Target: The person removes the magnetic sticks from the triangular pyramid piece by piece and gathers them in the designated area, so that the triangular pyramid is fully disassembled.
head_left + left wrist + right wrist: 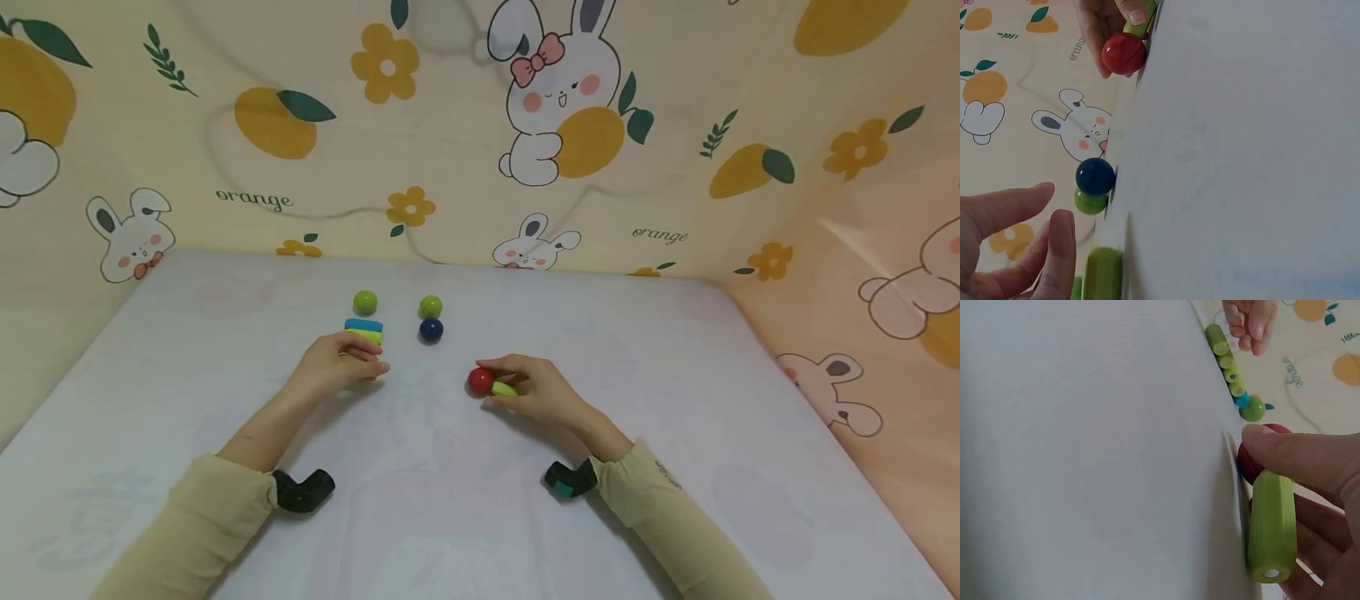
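My right hand [542, 390] holds a red ball [480, 382] between thumb and fingers. Against the ball, under the palm, lies a yellow-green ribbed rod [1272, 525] with a small hole in its end. In the right wrist view, the thumb presses on the red ball and covers part of it. My left hand [333, 367] hovers beside a yellow-green rod [367, 336], its fingers loosely bent and nothing between them. Behind that rod is a blue rod [363, 325]. In the left wrist view, a gap separates thumb and fingertips.
A green ball [365, 302] sits behind the rods. Right of it, another green ball [431, 306] has a dark blue ball [431, 331] in front. All stand on a white-covered table [450, 500], with a patterned cloth [450, 167] behind. Several yellow-green rods show near my left hand in the right wrist view.
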Tool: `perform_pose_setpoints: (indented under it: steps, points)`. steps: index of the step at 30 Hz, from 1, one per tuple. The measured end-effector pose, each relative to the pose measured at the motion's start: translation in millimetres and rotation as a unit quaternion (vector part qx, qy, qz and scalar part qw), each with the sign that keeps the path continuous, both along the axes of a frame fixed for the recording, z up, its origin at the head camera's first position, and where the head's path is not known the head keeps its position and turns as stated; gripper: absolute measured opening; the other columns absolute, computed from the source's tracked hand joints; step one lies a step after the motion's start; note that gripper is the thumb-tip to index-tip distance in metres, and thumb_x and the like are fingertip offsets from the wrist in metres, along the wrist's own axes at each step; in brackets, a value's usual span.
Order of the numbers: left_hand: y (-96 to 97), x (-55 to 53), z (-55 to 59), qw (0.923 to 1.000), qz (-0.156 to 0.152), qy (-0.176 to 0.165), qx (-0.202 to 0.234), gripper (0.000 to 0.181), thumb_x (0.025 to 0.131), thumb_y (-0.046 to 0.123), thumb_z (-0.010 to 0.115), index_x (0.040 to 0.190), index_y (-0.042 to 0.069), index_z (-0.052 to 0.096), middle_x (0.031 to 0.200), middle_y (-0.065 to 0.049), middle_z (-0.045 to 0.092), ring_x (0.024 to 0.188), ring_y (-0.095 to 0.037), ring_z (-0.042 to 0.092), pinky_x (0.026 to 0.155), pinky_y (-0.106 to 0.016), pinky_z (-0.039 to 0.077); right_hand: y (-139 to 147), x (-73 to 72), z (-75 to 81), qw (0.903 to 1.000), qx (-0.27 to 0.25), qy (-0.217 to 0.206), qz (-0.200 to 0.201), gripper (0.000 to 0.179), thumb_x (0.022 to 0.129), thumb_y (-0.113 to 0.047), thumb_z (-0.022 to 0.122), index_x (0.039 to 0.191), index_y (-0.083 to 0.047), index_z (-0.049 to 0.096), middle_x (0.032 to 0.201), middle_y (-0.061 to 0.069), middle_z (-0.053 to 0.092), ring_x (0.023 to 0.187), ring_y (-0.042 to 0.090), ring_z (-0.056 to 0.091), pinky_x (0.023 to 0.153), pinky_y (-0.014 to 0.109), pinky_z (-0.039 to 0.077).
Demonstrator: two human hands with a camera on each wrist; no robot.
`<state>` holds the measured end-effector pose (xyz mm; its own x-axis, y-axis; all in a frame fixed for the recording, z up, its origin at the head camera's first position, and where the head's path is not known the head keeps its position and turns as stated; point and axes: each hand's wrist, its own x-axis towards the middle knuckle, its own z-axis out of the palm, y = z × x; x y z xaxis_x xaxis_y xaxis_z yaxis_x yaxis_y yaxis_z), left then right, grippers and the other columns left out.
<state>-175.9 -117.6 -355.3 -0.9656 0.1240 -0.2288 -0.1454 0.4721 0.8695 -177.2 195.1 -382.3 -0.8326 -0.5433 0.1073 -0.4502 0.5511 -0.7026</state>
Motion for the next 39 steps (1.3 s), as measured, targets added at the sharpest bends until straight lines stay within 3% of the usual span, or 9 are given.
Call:
perform_pose_setpoints:
  steps: [6,14,21,29,39]
  points:
    - [9.6,-1.0,-1.0,0.9999,-0.008,-0.006,0.008,0.038,0.085,0.018,0.073,0.114,-0.002,0.061,0.097,-0.009,0.066,0.076,-0.009,0.063,0.073,-0.021,0.05,8.7,3.4,2.8,0.9999,0.011,0.001,0.002,0.055,0.08,-0.016,0.078,0.13,-0.006,0.058,0.124,0.008,0.064,0.107,0.021,0.064,0.09,0.036,0.053]
    - [19.4,-3.7,-6.3,0.9993,-0.025,-0.016,0.021,0.037,0.084,0.015,0.073,0.113,-0.003,0.061,0.094,-0.009,0.067,0.075,-0.009,0.064,0.074,-0.024,0.051,21.4,8.1,4.7,0.9995,0.021,0.017,-0.017,0.044,0.078,-0.016,0.08,0.119,-0.005,0.065,0.11,0.005,0.069,0.096,0.018,0.066,0.085,0.036,0.054]
    - [26.2,-3.4,-7.9,0.9991,-0.02,-0.034,0.012,0.033,0.085,0.017,0.073,0.112,0.001,0.062,0.095,-0.009,0.066,0.079,-0.014,0.064,0.075,-0.025,0.052,23.9,8.4,6.1,0.9983,0.034,-0.002,-0.048,0.025,0.08,-0.014,0.078,0.104,-0.012,0.071,0.095,-0.003,0.069,0.085,0.012,0.062,0.079,0.029,0.054]
    - [33.7,-1.8,-10.7,0.9989,-0.03,-0.035,0.007,0.034,0.084,0.018,0.074,0.111,0.001,0.063,0.096,-0.009,0.068,0.08,-0.014,0.065,0.076,-0.025,0.051,18.7,3.8,3.9,0.998,0.026,-0.015,-0.055,0.025,0.081,-0.014,0.077,0.105,-0.012,0.071,0.096,-0.003,0.069,0.086,0.013,0.061,0.079,0.03,0.052]
    - [42.9,-3.0,-12.7,0.9982,-0.041,-0.035,0.026,0.036,0.083,0.017,0.076,0.112,0.002,0.062,0.099,-0.01,0.067,0.08,-0.015,0.064,0.077,-0.025,0.052,7.3,-4.5,2.2,0.999,0.019,-0.02,-0.036,0.025,0.083,-0.014,0.076,0.107,-0.011,0.07,0.098,0.0,0.069,0.086,0.013,0.06,0.079,0.029,0.052]
